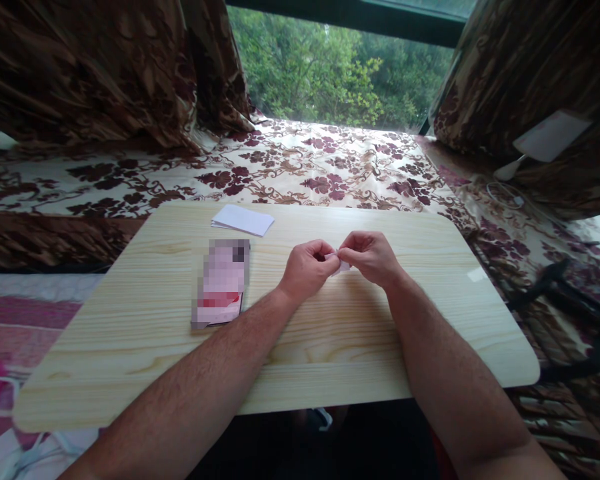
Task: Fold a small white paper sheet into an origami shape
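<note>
In the head view, the left hand (307,268) and the right hand (371,257) met over the far half of a pale wood-grained table (130,327), a little right of its middle. Between them was a small white paper (342,267), mostly hidden by the fingers. The left hand pinched it from the left between thumb and fingers, and the right hand pinched it from the right in the same way, the fingertips of both close together. Whether the paper touched the tabletop could not be told.

To the left of the hands lay a phone-shaped object (223,283), blurred into blocks, pinkish with a red band toward its near end. Just beyond it, near the far edge, a few white sheets (243,221) lay loosely stacked. A pale patch (477,275) showed near the table's right edge. Farther off, flowered cloth (325,167) spread beneath a window (320,67), with a white lamp (553,137) at the far right.
</note>
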`<state>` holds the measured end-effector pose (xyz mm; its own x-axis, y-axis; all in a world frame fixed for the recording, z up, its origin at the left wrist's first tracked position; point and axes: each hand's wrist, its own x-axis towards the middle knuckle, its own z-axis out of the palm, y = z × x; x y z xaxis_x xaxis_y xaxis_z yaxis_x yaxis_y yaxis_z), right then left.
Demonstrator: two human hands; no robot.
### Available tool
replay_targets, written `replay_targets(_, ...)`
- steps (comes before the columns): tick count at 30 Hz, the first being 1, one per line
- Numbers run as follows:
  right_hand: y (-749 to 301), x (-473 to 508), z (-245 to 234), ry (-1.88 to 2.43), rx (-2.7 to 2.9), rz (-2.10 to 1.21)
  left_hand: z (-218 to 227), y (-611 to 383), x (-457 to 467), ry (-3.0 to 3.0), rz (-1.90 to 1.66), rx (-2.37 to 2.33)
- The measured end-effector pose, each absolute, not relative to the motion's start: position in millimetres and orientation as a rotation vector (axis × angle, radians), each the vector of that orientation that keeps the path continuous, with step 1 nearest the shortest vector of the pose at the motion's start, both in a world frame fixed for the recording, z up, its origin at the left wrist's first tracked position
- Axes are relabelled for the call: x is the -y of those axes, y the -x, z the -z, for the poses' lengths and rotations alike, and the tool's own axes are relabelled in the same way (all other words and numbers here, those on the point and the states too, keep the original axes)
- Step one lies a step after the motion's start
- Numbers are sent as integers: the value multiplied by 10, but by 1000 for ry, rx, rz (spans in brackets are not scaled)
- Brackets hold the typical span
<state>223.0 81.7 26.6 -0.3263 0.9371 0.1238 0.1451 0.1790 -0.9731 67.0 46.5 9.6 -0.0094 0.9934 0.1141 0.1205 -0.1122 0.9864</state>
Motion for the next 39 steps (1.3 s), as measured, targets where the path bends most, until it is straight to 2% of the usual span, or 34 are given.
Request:
replay_targets(12,-2262,-819,-289,1029,1808,-1264,-100,-621,-493,-1370,-1200,-1186)
replay_targets(28,-2220,-832,-273,1043,1675,-1301,-147,-579,-519,-1250,-1266,-1193)
replay_targets(39,-2198,-818,-255,1044,1718,-1171,-104,-595,-535,-1234,-1284,-1164)
